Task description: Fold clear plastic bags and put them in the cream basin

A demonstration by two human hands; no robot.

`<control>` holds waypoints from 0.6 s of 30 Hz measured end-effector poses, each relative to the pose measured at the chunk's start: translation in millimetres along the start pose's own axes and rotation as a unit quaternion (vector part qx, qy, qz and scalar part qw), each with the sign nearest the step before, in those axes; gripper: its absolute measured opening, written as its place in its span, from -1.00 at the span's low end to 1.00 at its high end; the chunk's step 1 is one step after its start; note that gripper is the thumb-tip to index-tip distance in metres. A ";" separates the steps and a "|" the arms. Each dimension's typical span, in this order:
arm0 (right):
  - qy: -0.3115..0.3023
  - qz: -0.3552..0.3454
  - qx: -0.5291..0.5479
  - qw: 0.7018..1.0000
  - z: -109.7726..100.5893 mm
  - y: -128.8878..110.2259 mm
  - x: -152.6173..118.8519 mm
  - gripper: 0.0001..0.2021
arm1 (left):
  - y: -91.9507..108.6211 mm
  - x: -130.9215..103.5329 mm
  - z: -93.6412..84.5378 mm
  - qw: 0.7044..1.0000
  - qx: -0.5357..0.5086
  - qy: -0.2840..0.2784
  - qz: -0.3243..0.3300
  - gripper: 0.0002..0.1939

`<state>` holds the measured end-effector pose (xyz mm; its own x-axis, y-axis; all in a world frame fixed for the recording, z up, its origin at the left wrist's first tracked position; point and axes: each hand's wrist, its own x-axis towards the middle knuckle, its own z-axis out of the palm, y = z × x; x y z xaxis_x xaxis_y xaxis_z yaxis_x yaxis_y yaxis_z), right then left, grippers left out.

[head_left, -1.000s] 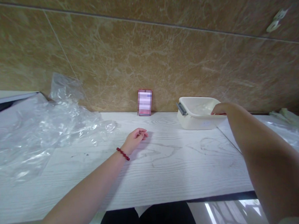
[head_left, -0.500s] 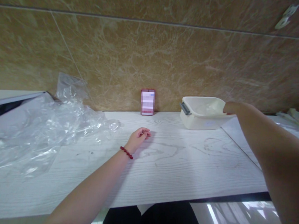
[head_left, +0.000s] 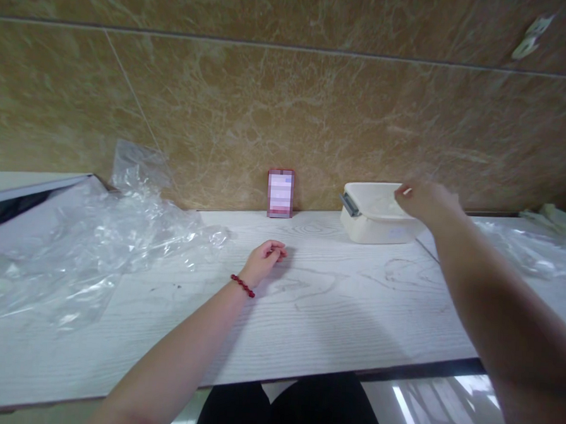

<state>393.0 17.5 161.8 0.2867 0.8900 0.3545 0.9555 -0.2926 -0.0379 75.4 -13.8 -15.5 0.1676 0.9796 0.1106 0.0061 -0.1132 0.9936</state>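
My left hand (head_left: 263,259), with a dark red beaded bracelet (head_left: 242,286) at the wrist, rests on the white wood-grain table (head_left: 300,327). Its fingers are loosely bent, and I see nothing held in them. Over the right end of a white plastic tub (head_left: 381,231) is my right hand (head_left: 426,200), blurred by motion. Its thumb and fingertips are pinched together just above the rim; whatever is between them is too small or smeared to make out. Something pale and translucent lies inside the tub, partly hidden by the hand. A grey clip handle (head_left: 351,205) sits on the tub's left end.
A phone (head_left: 281,194) stands upright against the brown marbled wall (head_left: 250,109). Crumpled clear plastic (head_left: 115,235) spreads over the left side, beside an open white box (head_left: 40,218). More clear plastic (head_left: 532,250) lies at the right. The table's front edge runs near my legs.
My right hand has risen out of the tub's right end and shifted left, with fingertips now showing above the rim. My left hand stays in place.
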 end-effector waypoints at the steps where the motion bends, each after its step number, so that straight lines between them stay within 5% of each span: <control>1: -0.004 -0.017 0.039 0.999 -0.6 -16.3 -14.6 -0.71 | 0.9 -0.1 0.0 1.000 0.008 0.000 0.002 -0.82; 6: -0.055 -0.154 0.212 0.963 25.6 -100.8 -80.3 -0.81 | 4.7 -0.8 0.3 1.000 0.024 -0.014 0.008 -0.81; 11: -0.149 -0.191 0.315 0.918 80.0 -170.9 -127.3 -0.89 | 7.4 -1.5 -2.0 0.991 0.131 -0.013 0.036 -0.83; 18: -0.088 -0.205 0.461 0.859 129.6 -190.2 -138.7 -0.90 | 9.5 -2.9 -5.2 0.935 0.348 0.033 0.064 -0.83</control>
<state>180.5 -5.0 -1.2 -0.1583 0.9150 0.3712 0.6051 0.3869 -0.6958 69.8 -16.8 -6.3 0.1496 0.9561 0.2520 0.6344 -0.2883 0.7173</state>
